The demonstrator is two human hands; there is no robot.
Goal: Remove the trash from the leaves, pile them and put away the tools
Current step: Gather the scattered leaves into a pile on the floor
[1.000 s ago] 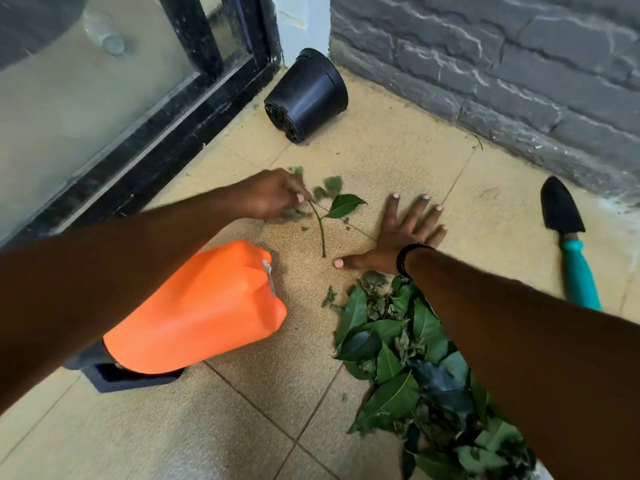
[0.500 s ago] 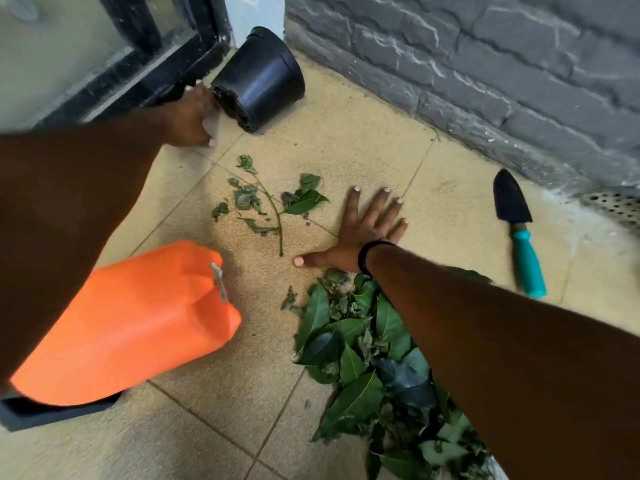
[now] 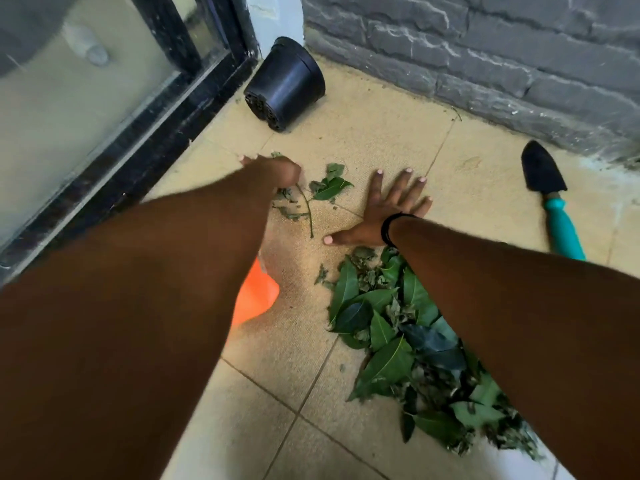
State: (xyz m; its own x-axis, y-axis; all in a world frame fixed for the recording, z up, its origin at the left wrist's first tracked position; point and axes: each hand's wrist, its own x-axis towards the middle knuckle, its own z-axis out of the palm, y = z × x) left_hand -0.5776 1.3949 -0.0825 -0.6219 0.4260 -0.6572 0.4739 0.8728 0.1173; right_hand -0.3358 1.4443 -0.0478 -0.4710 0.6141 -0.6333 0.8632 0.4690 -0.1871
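The right hand [image 3: 388, 209] lies flat on the tiled floor [image 3: 381, 140], palm down, fingers straight and spread, grasping nothing. A black band [image 3: 389, 227] circles its wrist. The hand rests between the loose twig and the main pile of leaves.

The left hand [image 3: 277, 171] reaches forward over the floor and sits on the far end of a leafy twig [image 3: 308, 209]. The hand is motion-blurred; whether its fingers grasp the twig or only touch it cannot be told. The twig lies on the floor with its thin stem running toward the right thumb, and 1 large green leaf [image 3: 332, 188] at its right side.

The pile of leaves [image 3: 391, 334] lies on the floor just behind the right hand and partly under the right forearm. It mixes broad green leaves with small dried fragments.

A trowel [image 3: 550, 199] with a black blade and teal handle lies on the floor to the right, well apart from the hands and near the grey stone wall [image 3: 485, 46]. A black plant pot [image 3: 285, 84] lies on its side in the corner, beside the black door frame [image 3: 166, 126]. An orange container [image 3: 256, 296] shows partly under the left forearm.
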